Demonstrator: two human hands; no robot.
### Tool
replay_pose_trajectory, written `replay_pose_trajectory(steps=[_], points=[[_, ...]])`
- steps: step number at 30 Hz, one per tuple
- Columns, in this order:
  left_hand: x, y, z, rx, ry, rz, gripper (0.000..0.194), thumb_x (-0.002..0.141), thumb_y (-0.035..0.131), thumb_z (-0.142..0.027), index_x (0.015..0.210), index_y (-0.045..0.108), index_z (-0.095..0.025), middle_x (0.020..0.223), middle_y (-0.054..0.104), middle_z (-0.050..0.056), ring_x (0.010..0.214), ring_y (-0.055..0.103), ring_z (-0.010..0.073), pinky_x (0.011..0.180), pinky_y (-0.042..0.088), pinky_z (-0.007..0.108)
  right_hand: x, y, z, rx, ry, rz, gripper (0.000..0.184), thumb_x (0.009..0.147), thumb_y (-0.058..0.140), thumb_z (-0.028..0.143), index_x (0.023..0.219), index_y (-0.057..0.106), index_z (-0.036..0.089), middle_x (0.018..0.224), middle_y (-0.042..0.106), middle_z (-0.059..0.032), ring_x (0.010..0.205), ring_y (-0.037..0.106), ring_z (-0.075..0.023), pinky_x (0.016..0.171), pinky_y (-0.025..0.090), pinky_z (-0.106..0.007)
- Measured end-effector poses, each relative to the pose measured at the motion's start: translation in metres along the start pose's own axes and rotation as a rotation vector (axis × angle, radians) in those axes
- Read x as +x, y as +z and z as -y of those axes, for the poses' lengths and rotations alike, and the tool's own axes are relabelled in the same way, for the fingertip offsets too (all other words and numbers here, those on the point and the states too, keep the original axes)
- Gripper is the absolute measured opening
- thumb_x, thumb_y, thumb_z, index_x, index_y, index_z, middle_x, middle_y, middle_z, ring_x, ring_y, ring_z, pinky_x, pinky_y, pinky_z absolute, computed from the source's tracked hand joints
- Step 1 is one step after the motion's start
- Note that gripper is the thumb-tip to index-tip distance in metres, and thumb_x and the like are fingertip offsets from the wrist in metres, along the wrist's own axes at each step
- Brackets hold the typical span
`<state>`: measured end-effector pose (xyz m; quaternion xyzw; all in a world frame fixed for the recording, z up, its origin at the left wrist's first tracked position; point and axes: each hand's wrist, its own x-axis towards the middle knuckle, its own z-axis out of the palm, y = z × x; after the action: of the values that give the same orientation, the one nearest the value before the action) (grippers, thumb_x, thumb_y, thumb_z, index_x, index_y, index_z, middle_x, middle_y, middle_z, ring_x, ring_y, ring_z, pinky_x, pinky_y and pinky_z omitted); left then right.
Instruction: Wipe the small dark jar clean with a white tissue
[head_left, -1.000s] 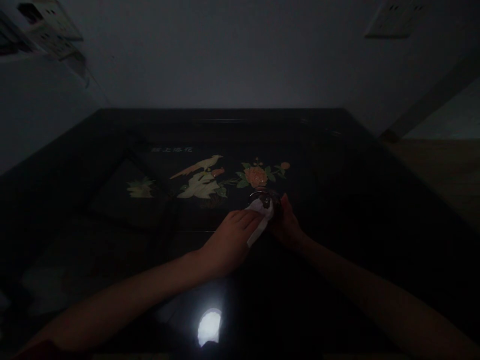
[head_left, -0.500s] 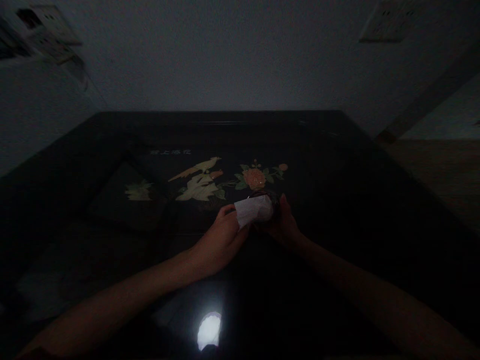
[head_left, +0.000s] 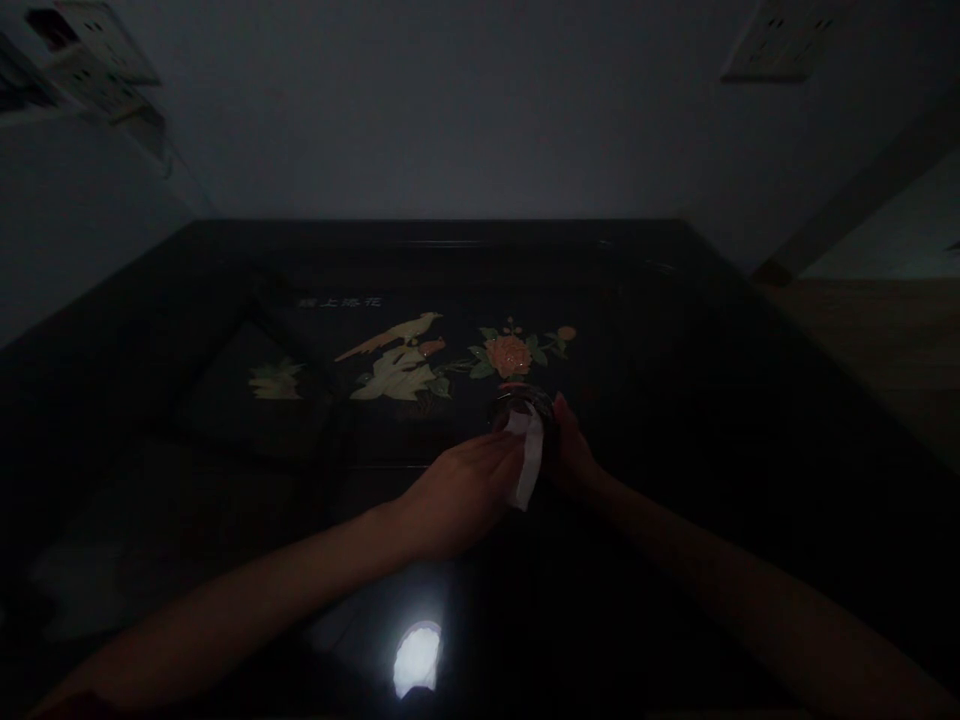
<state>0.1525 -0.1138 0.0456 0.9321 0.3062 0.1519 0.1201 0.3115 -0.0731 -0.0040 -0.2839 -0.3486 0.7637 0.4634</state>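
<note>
My left hand (head_left: 472, 490) is closed on a white tissue (head_left: 531, 455), its fingers pressing the sheet against a dark, shiny, round vessel that looks like a glass (head_left: 517, 397). Part of the tissue hangs down past the fingertips. On the vessel's right side, my right hand (head_left: 571, 450) is wrapped round it, thumb pointing up. Only the vessel's rim catches light; the dimness hides its lower part and most of the right fingers.
Both hands are over a glossy black table (head_left: 450, 232) with an inlaid bird (head_left: 397, 335) and a red flower (head_left: 508, 355). A lamp's reflection (head_left: 418, 660) shines near the front. Behind stands a pale wall (head_left: 450, 110) with sockets (head_left: 784, 40).
My left hand has shifted right and over the vessel. The tissue, spread out over it before, is now bunched and hanging toward me. My right hand has stayed nearly still.
</note>
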Motion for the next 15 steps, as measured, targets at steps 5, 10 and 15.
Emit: replay_pose_trajectory(steps=[5, 10, 15], points=[[0.003, 0.010, -0.002, 0.211, 0.013, -0.013, 0.037, 0.082, 0.044, -0.013, 0.117, 0.050, -0.002, 0.130, 0.054, 0.021, 0.129, 0.044, 0.0269, 0.110, 0.036, 0.041, 0.000, 0.001, 0.001, 0.012, -0.013, 0.014, 0.048, 0.076, 0.053, 0.063, 0.102, 0.062, 0.024, 0.093, 0.070, -0.0020, 0.095, 0.064, -0.0217, 0.090, 0.047, -0.036], [0.006, 0.013, -0.001, 0.382, -0.003, -0.105, 0.035, 0.085, 0.046, -0.015, 0.116, 0.054, -0.002, 0.124, 0.059, 0.020, 0.125, 0.048, 0.0268, 0.111, 0.033, 0.042, 0.003, 0.001, -0.002, 0.021, 0.020, -0.053, 0.049, 0.071, 0.058, 0.063, 0.097, 0.065, 0.022, 0.091, 0.071, -0.0020, 0.098, 0.063, -0.0216, 0.092, 0.046, -0.034], [0.005, 0.006, -0.002, 0.509, -0.028, -0.158, 0.034, 0.088, 0.043, -0.011, 0.119, 0.055, -0.005, 0.124, 0.061, 0.015, 0.119, 0.054, 0.0243, 0.106, 0.037, 0.042, 0.006, -0.002, -0.004, -0.004, 0.076, -0.062, 0.055, 0.076, 0.046, 0.067, 0.102, 0.066, 0.022, 0.096, 0.070, -0.0035, 0.100, 0.062, -0.0218, 0.086, 0.048, -0.035]])
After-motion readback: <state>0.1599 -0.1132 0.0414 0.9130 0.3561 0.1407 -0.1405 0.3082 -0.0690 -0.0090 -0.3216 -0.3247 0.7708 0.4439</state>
